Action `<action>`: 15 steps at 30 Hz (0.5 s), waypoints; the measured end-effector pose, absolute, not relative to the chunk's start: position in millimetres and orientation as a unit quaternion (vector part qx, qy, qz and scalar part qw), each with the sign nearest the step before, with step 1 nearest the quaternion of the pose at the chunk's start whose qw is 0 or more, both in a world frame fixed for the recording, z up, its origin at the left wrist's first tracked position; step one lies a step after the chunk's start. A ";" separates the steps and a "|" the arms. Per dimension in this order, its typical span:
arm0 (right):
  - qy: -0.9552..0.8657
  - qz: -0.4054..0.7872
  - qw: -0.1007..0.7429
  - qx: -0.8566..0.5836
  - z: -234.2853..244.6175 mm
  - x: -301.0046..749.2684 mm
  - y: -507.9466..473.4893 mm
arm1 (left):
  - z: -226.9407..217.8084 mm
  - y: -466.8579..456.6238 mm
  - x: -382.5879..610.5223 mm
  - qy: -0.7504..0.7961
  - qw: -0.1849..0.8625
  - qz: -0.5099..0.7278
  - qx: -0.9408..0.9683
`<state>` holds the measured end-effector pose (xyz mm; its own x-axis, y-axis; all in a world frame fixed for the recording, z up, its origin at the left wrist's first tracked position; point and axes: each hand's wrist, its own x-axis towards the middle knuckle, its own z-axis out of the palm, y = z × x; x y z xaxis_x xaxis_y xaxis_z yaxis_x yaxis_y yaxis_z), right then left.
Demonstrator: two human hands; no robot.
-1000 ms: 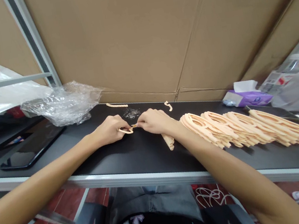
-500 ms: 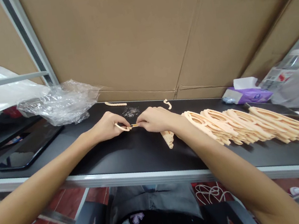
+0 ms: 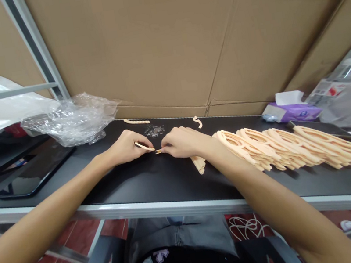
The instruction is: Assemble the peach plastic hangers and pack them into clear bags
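My left hand [image 3: 130, 146] is closed in a pinch on a curved beige strip [image 3: 142, 146], which looks like a hanger arm. Opposite it, my right hand [image 3: 180, 142] pinches a narrow beige piece with a dark tip [image 3: 158, 151]. The two tips are close, with a small gap between them. Most of the right-hand piece is hidden by the fingers. Below my right wrist lie folded beige parts [image 3: 199, 164], partly covered. Behind the hands is a little heap of tiny clear bits [image 3: 154, 131].
Several stacks of beige hanger-like pieces [image 3: 284, 147] lie to the right. A loose strip [image 3: 136, 121] and a small S-shaped hook [image 3: 197, 122] lie at the back. Crumpled clear plastic [image 3: 75, 118], a dark phone-like slab [image 3: 35, 169] and a purple tissue pack [image 3: 295, 111] also stand around.
The pieces' ends, meeting half a second ago, are now slightly apart. The strip in my left hand has tilted, and the tip in my right hand sits a little lower.
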<state>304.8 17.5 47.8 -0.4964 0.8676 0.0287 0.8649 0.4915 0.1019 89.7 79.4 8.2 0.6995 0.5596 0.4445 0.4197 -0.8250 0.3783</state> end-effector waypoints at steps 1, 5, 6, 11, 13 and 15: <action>0.865 0.048 0.012 0.500 47.6 304.3 17.0 | 8.3 79.5 89.7 0.268 0.129 0.278 0.914; 0.874 0.019 -0.005 0.486 45.7 302.7 16.4 | 8.3 79.6 90.0 0.267 0.139 0.280 0.912; 0.876 0.005 -0.011 0.481 45.2 302.8 16.8 | 8.2 79.6 89.9 0.268 0.138 0.282 0.911; 0.884 -0.057 -0.034 0.463 45.1 306.1 20.3 | 8.5 79.0 89.5 0.273 0.130 0.287 0.909; 0.888 -0.064 -0.031 0.455 46.0 307.2 21.0 | 8.9 78.5 89.7 0.275 0.128 0.287 0.909; 0.884 -0.054 -0.029 0.463 47.1 307.7 20.6 | 9.2 78.3 89.9 0.280 0.126 0.284 0.908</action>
<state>307.7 20.6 47.1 -0.5690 0.8223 0.0012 0.8161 0.5649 -0.1216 89.9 78.3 9.2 0.6816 0.5801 0.4460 0.4366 -0.8115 0.3883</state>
